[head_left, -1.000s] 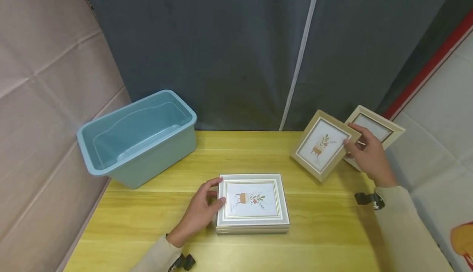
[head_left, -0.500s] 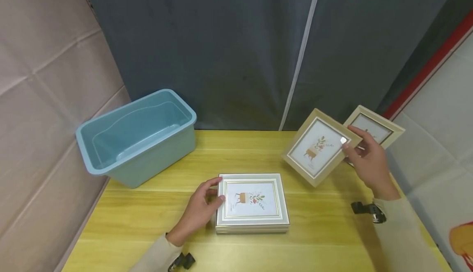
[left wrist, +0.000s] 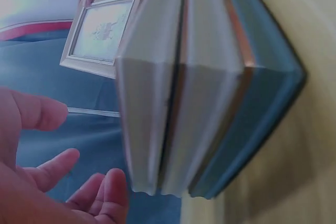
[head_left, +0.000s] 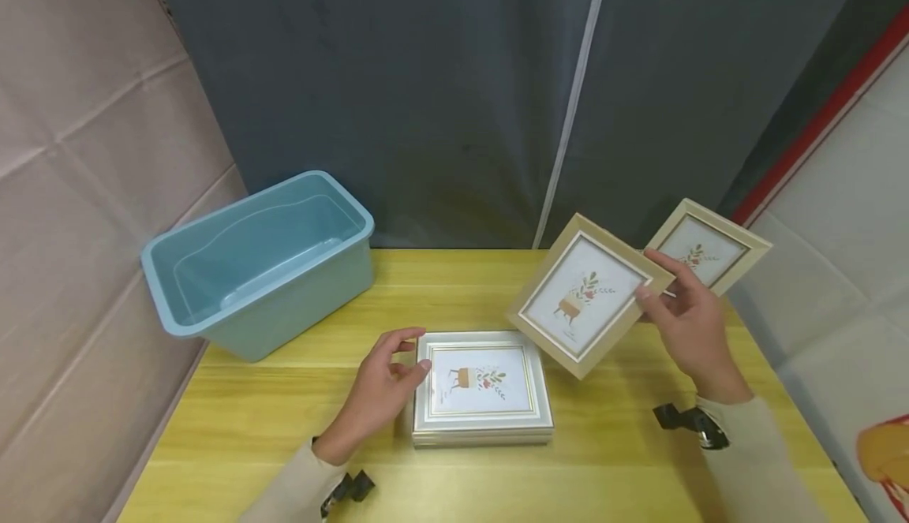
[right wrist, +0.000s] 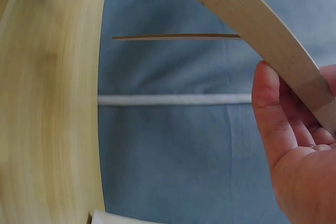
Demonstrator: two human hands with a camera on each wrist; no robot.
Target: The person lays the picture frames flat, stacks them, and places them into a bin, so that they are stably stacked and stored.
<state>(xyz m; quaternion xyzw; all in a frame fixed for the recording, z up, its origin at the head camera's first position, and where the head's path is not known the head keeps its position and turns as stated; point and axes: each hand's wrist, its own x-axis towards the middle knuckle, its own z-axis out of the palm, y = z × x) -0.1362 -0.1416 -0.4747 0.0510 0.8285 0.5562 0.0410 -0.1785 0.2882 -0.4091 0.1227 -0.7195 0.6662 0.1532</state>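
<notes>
My right hand [head_left: 689, 326] pinches a tan picture frame [head_left: 589, 298] by its right corner, thumb on the front. The frame is tilted, raised above the table, and its lower left part overlaps the stack's upper right corner in the head view. In the right wrist view, a thin wooden strip [right wrist: 178, 36] juts out behind the tan frame. A stack of picture frames [head_left: 483, 389] lies flat, a silver-white one with a flower print on top. Its left wrist side view shows two pale edges and a blue-green bottom one. My left hand [head_left: 383, 389] is at the stack's left edge, fingers loosely spread.
Behind my right hand stands a cream picture frame [head_left: 706, 247], partly hidden. A blue plastic bin [head_left: 305, 290] stands at the back left of the wooden table [head_left: 298, 428]. A dark curtain [head_left: 398, 97] hangs behind, with pale walls at both sides.
My right hand has carried the tan frame left and towards me, from near the cream frame to the stack's corner. My left fingers have eased slightly off the stack's edge.
</notes>
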